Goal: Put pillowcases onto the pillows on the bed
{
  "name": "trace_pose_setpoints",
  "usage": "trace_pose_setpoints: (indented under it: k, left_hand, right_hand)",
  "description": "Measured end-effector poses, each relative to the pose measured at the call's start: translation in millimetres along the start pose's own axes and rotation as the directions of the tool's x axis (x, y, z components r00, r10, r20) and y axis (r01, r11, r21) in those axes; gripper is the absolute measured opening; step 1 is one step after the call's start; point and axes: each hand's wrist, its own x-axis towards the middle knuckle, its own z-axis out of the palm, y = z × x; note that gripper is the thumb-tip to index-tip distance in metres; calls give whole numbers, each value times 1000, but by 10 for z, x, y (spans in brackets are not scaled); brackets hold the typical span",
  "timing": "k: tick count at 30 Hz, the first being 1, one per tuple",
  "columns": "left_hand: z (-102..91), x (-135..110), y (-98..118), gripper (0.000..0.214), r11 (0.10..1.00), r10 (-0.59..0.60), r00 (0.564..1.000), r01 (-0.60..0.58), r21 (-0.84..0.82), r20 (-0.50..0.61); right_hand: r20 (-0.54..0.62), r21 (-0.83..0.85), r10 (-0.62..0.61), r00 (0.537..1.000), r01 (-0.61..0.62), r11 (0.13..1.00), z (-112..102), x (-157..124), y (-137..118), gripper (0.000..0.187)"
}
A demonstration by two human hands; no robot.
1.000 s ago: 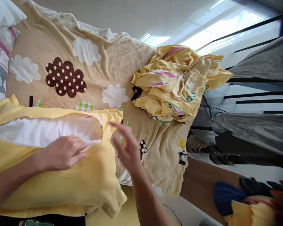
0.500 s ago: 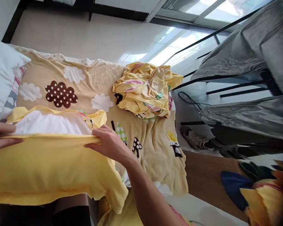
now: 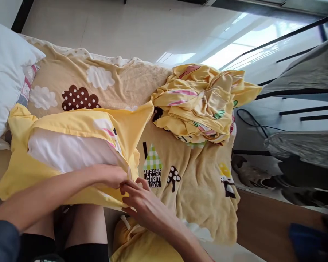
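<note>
Across my lap lies a yellow pillowcase (image 3: 62,122) with pink and black print near its right end. Through its long opening shows a white pillow (image 3: 73,152). My left hand (image 3: 114,176) reaches over the pillow to the case's right end, its closed fingers on the fabric by the opening's edge. There, my right hand (image 3: 143,199) meets it, fingers bent around the yellow cloth at the corner. The two hands touch or nearly touch, and the fingertips are partly hidden. One upper corner of the case sticks out in a point toward the back right.
A beige blanket (image 3: 191,203) with cloud and mushroom prints covers the bed. On it sits a crumpled pile of yellow bedding (image 3: 196,105). Another white pillow (image 3: 11,80) lies at the left. Black-framed racks with grey cloth (image 3: 306,72) stand on the right. More yellow fabric (image 3: 147,243) lies below my right arm.
My left hand has crossed from the left end of the pillowcase to its right end, beside my right hand. The opening now gapes wider, showing more white pillow. The view has shifted left.
</note>
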Motion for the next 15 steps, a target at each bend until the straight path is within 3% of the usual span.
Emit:
trace_pose_setpoints:
  k: [2,4,7,10,15]
  left_hand:
    - [133,414,-29,25,1000,21,1000,-20,23,-9]
    - [348,609,-48,34,1000,10,998,-9,27,-56]
    - [723,615,-158,50,999,-43,996,44,15,-84]
    - [1004,533,-295,61,995,-94,988,98,34,-119]
    - [1069,608,-182,44,972,-185,949,215,93,-255]
  right_hand:
    - [-18,-34,40,999,-41,999,61,-145,6,21]
    - [-56,-114,88,995,-94,989,86,-292,10,29]
    - [-106,-241,112,988,-135,961,92,-442,3,44]
    - [-113,-310,93,989,-124,943,77,-493,-26,43]
    - [-164,-364,22,986,-81,928,33,-511,-112,23]
